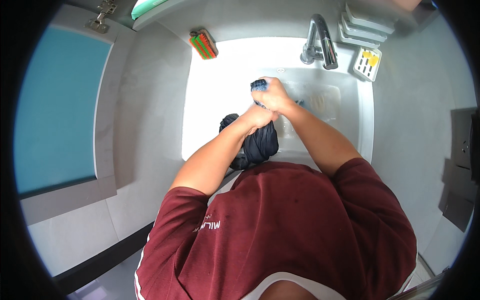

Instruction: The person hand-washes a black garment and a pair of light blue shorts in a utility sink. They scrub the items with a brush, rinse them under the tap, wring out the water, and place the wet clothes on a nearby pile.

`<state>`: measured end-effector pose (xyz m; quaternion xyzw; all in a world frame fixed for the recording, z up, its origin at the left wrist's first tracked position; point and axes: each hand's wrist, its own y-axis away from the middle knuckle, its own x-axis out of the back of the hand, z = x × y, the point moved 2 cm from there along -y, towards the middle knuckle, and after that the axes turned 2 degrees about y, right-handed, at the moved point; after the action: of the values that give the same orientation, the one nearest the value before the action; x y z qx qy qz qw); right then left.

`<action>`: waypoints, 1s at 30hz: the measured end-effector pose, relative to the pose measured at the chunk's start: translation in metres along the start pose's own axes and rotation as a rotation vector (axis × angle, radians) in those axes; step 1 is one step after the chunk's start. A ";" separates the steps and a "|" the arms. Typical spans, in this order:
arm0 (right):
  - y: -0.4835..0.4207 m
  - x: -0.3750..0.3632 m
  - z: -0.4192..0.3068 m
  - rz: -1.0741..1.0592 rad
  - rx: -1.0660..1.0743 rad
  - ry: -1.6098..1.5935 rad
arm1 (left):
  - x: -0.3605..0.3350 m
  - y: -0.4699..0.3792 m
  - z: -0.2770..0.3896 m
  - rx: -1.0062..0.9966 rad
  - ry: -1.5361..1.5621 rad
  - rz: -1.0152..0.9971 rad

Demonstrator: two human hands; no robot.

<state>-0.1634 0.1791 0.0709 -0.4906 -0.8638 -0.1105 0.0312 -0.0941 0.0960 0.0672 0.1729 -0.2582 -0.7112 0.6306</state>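
Note:
Both hands are close together at the left edge of a white sink's basin (348,127), gripping a dark garment (262,140). My right hand (275,93) is closed around a wet, soapy part of the cloth that bulges out beyond the thumb. Just below it, my left hand (259,116) clasps the same garment. The rest of the fabric hangs in folds beneath my left wrist and spreads over the sink's front edge. A small dark bit of cloth shows in the basin behind my right wrist.
A scrub brush (203,44) with orange and green bristles lies at the sink's back left corner. The chrome faucet (325,43) arches over the basin. A soap dish (368,63) holding yellow soap pieces is at the back right, below stacked white trays (363,28).

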 end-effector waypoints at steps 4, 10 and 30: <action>-0.004 -0.003 0.019 0.097 -0.104 0.142 | -0.005 -0.021 -0.023 0.002 -0.568 0.204; -0.012 -0.007 0.053 0.057 -0.225 0.224 | -0.017 -0.003 -0.009 0.226 -0.742 0.303; 0.080 -0.042 0.009 -0.502 -0.189 -0.229 | 0.054 0.064 -0.061 -0.335 -0.049 0.124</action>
<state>-0.0725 0.1856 0.0679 -0.2716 -0.9419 -0.1388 -0.1406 -0.0155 0.0295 0.0600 0.0317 -0.1618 -0.7081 0.6866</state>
